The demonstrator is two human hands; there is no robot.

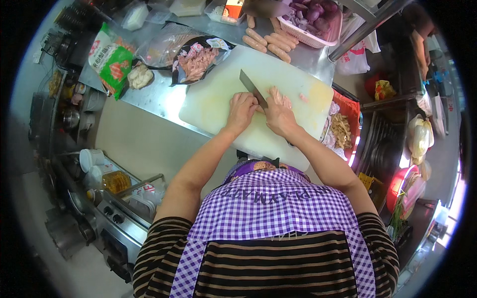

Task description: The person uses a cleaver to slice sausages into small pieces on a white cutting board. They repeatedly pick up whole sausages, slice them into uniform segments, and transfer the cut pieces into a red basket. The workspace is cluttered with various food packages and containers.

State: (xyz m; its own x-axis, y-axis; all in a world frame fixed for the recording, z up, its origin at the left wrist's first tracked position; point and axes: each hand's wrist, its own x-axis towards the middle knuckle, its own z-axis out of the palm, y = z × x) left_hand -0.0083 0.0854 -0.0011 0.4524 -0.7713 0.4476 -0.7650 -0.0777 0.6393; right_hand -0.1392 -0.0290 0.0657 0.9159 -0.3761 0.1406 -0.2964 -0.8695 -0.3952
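My right hand point(281, 118) grips a kitchen knife, whose broad steel blade point(250, 85) points up and to the left over the white plastic cutting board point(212, 98). Beside the blade, my left hand point(241, 108) rests on the board with its fingers curled; whatever lies beneath them is hidden. A small pile of pink sliced sausage point(278, 97) sits just beyond my right hand, and one loose pink piece point(303, 98) lies farther right. At the board's far left edge, an opened plastic bag point(197, 61) is full of similar pink slices.
Several whole sausages point(278, 46) lie on the steel table behind the board, near a pink basket of red onions point(313, 24). To the left are a green-and-white food bag point(111, 61) and a knotted pale bag point(140, 76). A red bin point(341, 124) holding peelings stands right.
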